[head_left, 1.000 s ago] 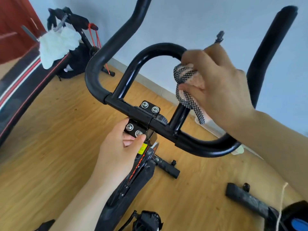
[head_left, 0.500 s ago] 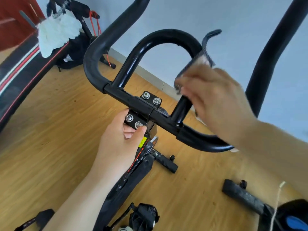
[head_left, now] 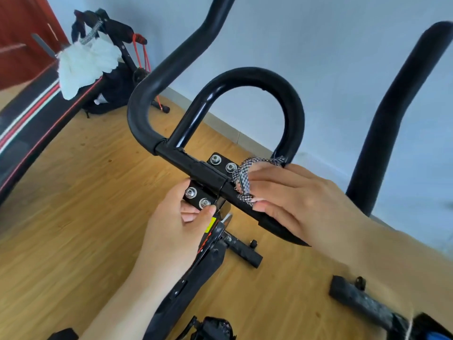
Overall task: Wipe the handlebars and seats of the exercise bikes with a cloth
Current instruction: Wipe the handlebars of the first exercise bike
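The black handlebars of an exercise bike fill the middle of the head view, with an inner loop and two outer horns. My right hand holds a black-and-white checked cloth and wraps it round the crossbar at the foot of the loop's right leg. My left hand grips the bolted clamp bracket on the stem, just below the crossbar. No seat is in view.
A wooden floor lies below. The bike's frame and base feet stand under the bars. A second machine with a white cloth draped on it stands at the back left, beside a red door. A pale wall is behind.
My right hand with the cloth slid down from the top right of the inner loop along its right leg to the crossbar. My left hand stayed on the clamp.
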